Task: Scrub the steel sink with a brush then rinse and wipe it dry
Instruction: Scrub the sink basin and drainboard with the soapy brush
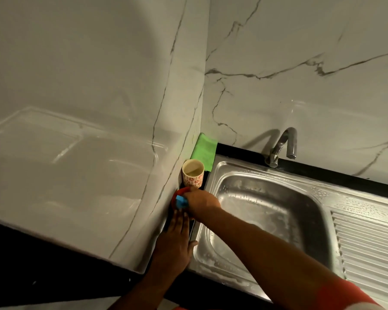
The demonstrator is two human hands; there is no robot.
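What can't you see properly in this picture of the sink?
- The red and blue thing: mostly covered by the right hand, so I cannot tell whether it is the brush.
- The drain: hidden behind the right forearm crossing the sink.
- What is in the cup: too dim to tell.
- The draining board: cut off by the right edge.
- The left hand: flat on the counter edge, underside hidden.

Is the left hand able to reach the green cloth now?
Probably not directly: the right hand on the red and blue brush and the cup stand between the left hand and the green cloth.
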